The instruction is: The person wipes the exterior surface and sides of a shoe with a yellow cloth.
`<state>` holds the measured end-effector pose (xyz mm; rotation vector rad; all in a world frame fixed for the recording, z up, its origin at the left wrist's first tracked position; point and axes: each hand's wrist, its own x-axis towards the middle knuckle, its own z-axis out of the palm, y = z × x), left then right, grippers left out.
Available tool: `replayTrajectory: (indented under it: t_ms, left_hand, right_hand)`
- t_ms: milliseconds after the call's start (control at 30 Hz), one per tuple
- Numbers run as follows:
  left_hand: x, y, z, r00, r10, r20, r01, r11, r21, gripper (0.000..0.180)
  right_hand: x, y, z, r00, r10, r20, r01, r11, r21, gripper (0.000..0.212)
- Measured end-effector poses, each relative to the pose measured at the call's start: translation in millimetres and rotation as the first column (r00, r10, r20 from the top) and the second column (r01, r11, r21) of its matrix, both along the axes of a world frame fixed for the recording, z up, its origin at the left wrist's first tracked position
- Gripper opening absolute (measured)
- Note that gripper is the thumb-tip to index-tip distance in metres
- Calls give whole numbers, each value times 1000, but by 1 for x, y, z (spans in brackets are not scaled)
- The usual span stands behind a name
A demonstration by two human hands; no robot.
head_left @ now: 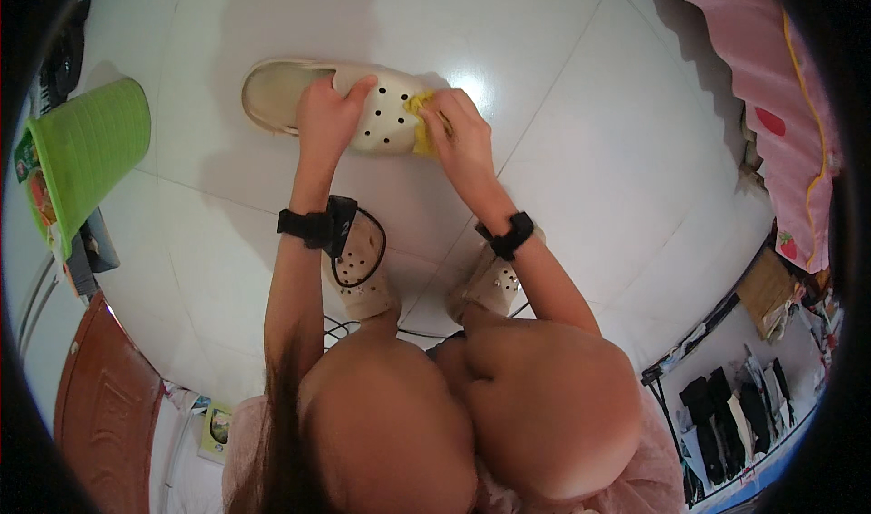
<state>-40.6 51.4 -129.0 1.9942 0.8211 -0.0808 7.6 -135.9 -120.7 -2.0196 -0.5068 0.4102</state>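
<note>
Loose cream clog of smooth moulded material, dotted with dark round holes (pixel 388 126), in front of the squatting person, over the white tiled floor (pixel 590 233). Heel to the left, toe to the right, opening and upper in view. Cannot tell whether the sole touches the tiles.

Left hand (pixel 328 115) at the opening, holding the clog; thumb stretched along the upper, the other fingers mostly hidden. Right hand (pixel 463 133) closed in a pinch on a crumpled yellow cloth (pixel 423 137), pressed to the toe end.

Black strap with a small dark box and looped cable (pixel 340 224) on the left wrist; plain black strap (pixel 512 235) on the right. Feet below in a pair of cream perforated clogs (pixel 494 283).

Left side: ribbed lime-green plastic bin (pixel 104 137), tilted in this view; reddish-brown panelled door (pixel 104 405) below it. Upper right: pink fabric hanging with strawberry prints (pixel 753 56). Lower right: row of dark and pale garments (pixel 721 414).
</note>
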Motion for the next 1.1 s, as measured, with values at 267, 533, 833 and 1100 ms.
replayTrajectory:
  t_ms: [267,533,833,1100]
  left_hand:
    - [5,-2,3,997,20,-68,-25,997,-77,37]
    - [8,-1,-1,999,20,-35,-23,995,-93,38]
    - [8,2,2,999,-22,-48,18,997,-71,37]
    - [3,7,-1,999,-29,-43,24,993,-113,38]
  right_hand:
    - [1,-3,-3,997,-61,-43,64,996,66,11]
    - [29,6,-7,987,-83,-135,80,996,-25,11]
    - [10,7,-9,981,113,157,-126,989,72,9]
    - [-8,9,-6,894,280,351,-285,958,-37,7]
